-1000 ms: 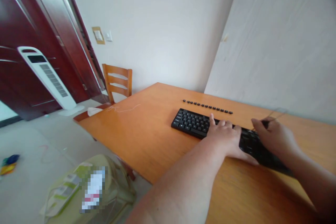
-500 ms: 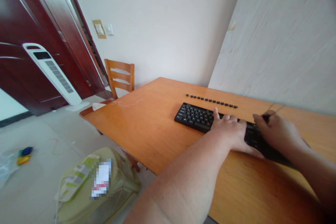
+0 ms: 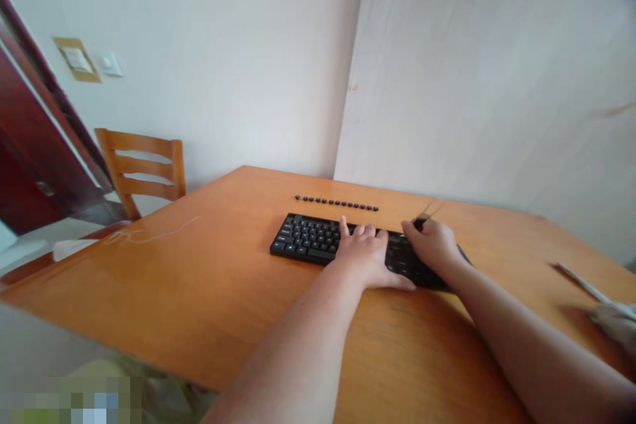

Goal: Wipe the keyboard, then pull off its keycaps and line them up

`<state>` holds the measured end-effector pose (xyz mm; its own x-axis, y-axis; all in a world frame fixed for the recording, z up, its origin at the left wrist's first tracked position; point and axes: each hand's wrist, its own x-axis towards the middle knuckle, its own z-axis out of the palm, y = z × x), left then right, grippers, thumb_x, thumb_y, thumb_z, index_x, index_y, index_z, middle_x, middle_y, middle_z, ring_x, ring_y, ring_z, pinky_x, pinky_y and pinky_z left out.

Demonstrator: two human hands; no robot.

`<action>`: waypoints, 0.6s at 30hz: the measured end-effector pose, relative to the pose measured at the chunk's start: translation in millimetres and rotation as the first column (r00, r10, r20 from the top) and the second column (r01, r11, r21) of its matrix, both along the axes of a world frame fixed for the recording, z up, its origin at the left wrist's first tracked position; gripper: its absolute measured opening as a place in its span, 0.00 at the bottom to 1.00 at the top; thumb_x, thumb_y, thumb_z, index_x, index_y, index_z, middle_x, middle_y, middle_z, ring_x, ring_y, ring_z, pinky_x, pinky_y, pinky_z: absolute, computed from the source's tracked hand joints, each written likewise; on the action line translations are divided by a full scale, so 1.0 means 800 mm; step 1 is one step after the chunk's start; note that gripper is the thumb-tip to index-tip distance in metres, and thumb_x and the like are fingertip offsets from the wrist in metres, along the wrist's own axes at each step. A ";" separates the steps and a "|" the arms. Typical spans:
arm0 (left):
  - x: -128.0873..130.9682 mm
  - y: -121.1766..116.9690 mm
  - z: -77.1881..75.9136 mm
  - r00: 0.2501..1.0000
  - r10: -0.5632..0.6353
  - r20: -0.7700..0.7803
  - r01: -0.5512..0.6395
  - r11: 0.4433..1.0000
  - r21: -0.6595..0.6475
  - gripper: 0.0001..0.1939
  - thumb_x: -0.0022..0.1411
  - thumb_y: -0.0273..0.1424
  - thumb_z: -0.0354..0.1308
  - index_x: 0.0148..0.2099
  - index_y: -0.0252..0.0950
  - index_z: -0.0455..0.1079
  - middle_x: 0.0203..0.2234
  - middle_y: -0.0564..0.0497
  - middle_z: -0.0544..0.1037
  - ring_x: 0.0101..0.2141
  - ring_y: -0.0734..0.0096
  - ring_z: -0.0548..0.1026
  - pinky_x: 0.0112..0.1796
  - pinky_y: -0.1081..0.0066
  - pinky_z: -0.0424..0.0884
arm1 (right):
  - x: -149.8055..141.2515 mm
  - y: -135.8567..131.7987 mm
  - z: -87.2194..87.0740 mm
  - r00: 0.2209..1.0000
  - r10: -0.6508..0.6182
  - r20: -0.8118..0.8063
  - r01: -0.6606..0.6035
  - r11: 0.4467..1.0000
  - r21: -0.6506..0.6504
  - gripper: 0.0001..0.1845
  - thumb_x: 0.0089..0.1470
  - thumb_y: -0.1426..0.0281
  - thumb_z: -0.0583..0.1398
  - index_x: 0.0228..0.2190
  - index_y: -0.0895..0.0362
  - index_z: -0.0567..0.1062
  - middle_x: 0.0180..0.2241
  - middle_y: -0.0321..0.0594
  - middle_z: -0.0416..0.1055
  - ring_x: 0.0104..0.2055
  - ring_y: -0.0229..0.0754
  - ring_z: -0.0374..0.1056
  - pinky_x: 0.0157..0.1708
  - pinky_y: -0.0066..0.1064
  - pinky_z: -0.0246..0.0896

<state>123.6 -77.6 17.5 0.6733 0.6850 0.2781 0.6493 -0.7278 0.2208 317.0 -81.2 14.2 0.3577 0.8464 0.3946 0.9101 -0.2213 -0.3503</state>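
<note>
A black keyboard (image 3: pixel 311 238) lies on the wooden table (image 3: pixel 209 291). My left hand (image 3: pixel 365 255) rests across its middle with the fingers spread, covering part of the keys. At the keyboard's right part, my right hand (image 3: pixel 437 245) is closed around what looks like a wire keycap puller (image 3: pixel 428 213). Two thin wire prongs stick up from it past the fingers, and its dark grip is mostly hidden. Behind the keyboard, several small black keycaps (image 3: pixel 336 203) sit in a straight row, the leftmost set slightly apart.
A thin pen-like stick (image 3: pixel 581 282) and a pale crumpled item (image 3: pixel 619 324) lie at the table's right side. A wooden chair (image 3: pixel 144 165) stands by the far left edge. A wall panel (image 3: pixel 472 99) rises behind the table.
The view has swung to the right, bringing the table's right side into sight. My left hand stays on the keyboard, and my right hand still grips the puller at its right part.
</note>
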 end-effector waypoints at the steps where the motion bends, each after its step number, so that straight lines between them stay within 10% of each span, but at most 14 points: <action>1: 0.000 0.001 -0.001 1.000 0.004 -0.003 -0.004 1.000 -0.003 0.48 0.45 0.66 0.50 0.59 0.39 0.64 0.56 0.39 0.68 0.58 0.44 0.59 0.60 0.37 0.29 | 0.000 -0.001 0.000 1.000 -0.001 -0.020 0.002 1.000 0.018 0.17 0.56 0.59 0.53 0.25 0.56 0.72 0.23 0.45 0.73 0.29 0.46 0.70 0.28 0.31 0.54; 18: 0.000 0.008 -0.009 1.000 -0.001 0.017 0.001 1.000 0.007 0.52 0.39 0.68 0.54 0.59 0.39 0.64 0.60 0.37 0.65 0.60 0.42 0.58 0.60 0.37 0.30 | 0.000 -0.003 -0.002 0.944 0.028 -0.329 0.025 0.988 0.155 0.15 0.50 0.60 0.55 0.18 0.54 0.68 0.19 0.38 0.70 0.25 0.43 0.66 0.27 0.31 0.54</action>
